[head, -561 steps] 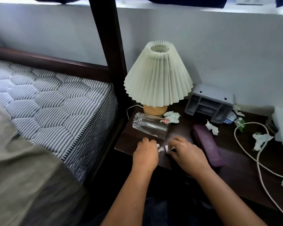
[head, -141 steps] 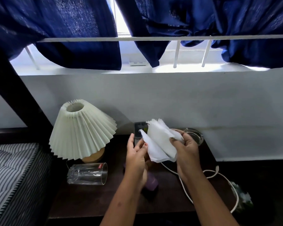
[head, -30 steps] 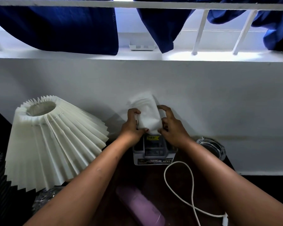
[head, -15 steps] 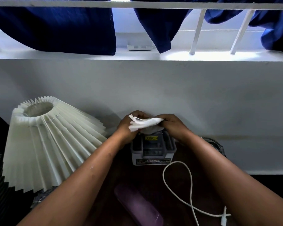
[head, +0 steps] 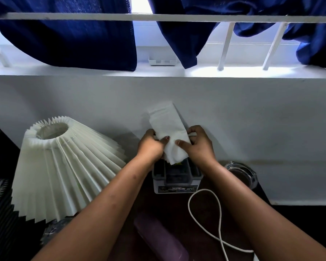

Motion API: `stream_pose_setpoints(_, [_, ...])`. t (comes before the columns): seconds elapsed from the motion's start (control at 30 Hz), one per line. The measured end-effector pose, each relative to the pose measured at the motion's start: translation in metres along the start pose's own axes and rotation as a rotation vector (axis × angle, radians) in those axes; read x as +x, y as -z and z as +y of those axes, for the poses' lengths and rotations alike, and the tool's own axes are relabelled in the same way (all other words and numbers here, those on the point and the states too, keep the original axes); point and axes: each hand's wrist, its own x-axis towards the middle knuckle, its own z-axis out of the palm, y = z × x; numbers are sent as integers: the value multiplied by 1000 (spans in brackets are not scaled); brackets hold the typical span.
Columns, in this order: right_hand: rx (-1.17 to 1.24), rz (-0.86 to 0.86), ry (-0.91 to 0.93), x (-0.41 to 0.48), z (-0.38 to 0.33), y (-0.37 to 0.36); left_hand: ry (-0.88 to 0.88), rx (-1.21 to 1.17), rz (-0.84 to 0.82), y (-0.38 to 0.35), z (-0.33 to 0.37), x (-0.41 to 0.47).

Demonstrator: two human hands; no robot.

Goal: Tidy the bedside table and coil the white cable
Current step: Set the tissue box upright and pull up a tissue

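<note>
A folded white tissue (head: 167, 125) stands upright against the wall, held from both sides. My left hand (head: 150, 146) pinches its left edge and my right hand (head: 199, 146) grips its right edge. Its lower end dips into a grey organiser box (head: 177, 180) that stands at the back of the dark bedside table (head: 175, 210). The white cable (head: 211, 223) lies loose in a loop on the table, in front of the box and to its right, running off the bottom edge.
A pleated cream lamp (head: 64, 166) fills the left side. A purple case (head: 162, 240) lies near the front. A glass ashtray (head: 241, 173) sits right of the box. A drinking glass (head: 51, 232) lies partly hidden under the lampshade. Blue curtains hang above the window ledge.
Half a second ago the tissue was pressed flat over the top of the box; now both hands hold it upright again, its bottom in the box.
</note>
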Motion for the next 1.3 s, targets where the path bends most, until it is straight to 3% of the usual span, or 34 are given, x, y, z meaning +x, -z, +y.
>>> stream_pose_setpoints(0.2, [-194, 146, 201, -16, -3, -6, -200, 78, 81, -1, -3, -15])
stream_pose_setpoints(0.33, [-338, 149, 314, -26, 1, -9, -386, 174, 155, -6, -11, -24])
stream_pose_setpoints(0.43, [-410, 106, 286, -27, 2, -6, -416, 213, 109, -4, -11, -25])
stream_pose_setpoints(0.57, [-302, 17, 236, -19, -2, 0, -525, 374, 55, -1, -9, -21])
stream_pose_setpoints(0.7, [-244, 41, 172, -10, -1, 3, -559, 408, 4, -3, -17, -13])
stream_pose_setpoints(1.17, [-460, -75, 139, -7, 28, 2, -562, 518, -55, -13, -51, 8])
stream_pose_setpoints(1.3, [-510, -74, 147, -6, 32, -1, -689, 627, -84, -8, -47, 9])
